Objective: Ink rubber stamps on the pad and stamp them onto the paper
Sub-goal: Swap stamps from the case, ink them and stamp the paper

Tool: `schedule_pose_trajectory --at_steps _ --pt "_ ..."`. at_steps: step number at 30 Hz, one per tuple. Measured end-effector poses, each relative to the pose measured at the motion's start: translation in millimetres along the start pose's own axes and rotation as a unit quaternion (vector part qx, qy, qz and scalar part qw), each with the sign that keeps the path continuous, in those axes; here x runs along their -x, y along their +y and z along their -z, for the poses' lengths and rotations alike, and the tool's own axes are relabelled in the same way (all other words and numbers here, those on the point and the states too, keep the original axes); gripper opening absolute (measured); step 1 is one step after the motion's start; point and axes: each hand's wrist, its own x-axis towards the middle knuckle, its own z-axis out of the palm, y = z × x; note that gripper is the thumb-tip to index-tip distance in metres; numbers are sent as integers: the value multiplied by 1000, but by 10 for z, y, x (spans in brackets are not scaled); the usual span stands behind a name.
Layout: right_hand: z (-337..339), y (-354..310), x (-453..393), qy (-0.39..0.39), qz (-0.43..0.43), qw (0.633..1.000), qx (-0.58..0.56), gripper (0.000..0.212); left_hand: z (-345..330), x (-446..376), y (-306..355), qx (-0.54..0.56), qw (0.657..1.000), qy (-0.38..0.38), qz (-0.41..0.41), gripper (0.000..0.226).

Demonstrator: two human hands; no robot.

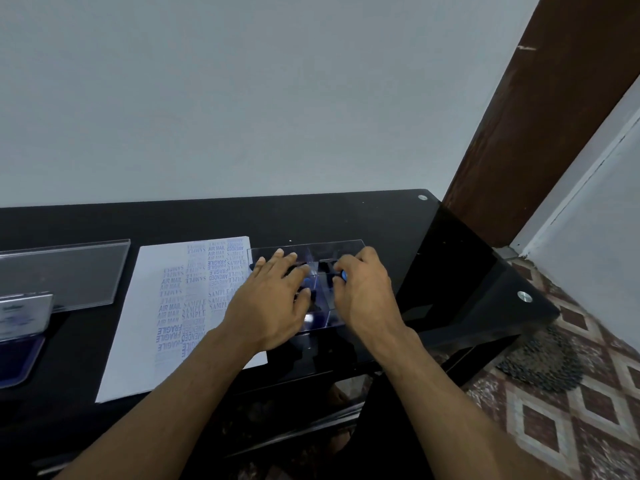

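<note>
Over the clear box point(346, 244), the right hand point(363, 292) pinches a blue-knobbed stamp point(343, 275); the left hand point(273, 299) lies flat.

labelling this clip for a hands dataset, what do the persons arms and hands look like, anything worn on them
Both the left hand and the right hand are bare, with no gloves. No rings, watch or bracelet show on the visible backs of the hands and wrists. The forearms are bare as far as the frame's lower edge, with no sleeve in view.

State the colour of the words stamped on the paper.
Blue, on the white paper; the head view, the only one, shows it.
</note>
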Motion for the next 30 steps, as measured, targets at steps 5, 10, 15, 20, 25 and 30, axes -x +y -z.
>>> schedule_pose_trajectory --at_steps 5,10,15,20,25,30 --pt "-51 -445 2 7 38 999 -22 8 211 338 -337 -20 998 53 16 62" --pt "-241 -993 -10 -12 83 995 -47 13 479 793 -736 -73 993 44 82 71" --pt "-528 -1615 66 -47 151 984 -82 24 743 1399 -1179 -92 982 53 159 72" --pt "-866 -2286 225 -107 204 965 -124 16 982 1991 -1556 -112 965 55 230 67" --pt "-1077 -2855 425 -159 252 941 -158 7 1109 2463 -1859 -122 947 69 288 66" --pt "-1232 -3247 506 -179 301 924 -155 30 1141 2807 -2178 -122 932 69 335 70"
